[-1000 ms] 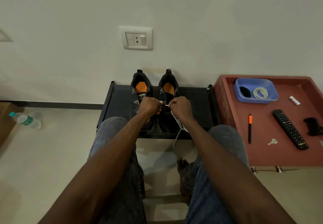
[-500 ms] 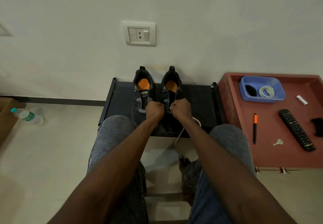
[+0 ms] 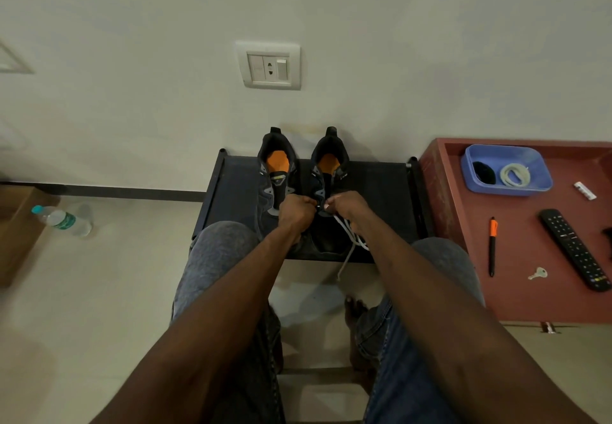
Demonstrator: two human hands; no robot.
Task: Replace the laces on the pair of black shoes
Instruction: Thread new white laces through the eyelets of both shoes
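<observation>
Both black shoes sit side by side on black rack [image 3: 374,188] vs wall, heels to wall. Left hand [image 3: 295,210] & right hand [image 3: 347,206] meet over right shoe [image 3: 326,191], each w/ fingers curled, pinching white lace [image 3: 351,236] at eyelets; lace tail hangs off rack front. Left shoe [image 3: 276,175] just beside, unlaced. Red tabletop [image 3: 516,278] right of rack.

Shoes [image 3: 303,185] on rack [image 3: 374,191], tray [image 3: 516,251] at right
</observation>
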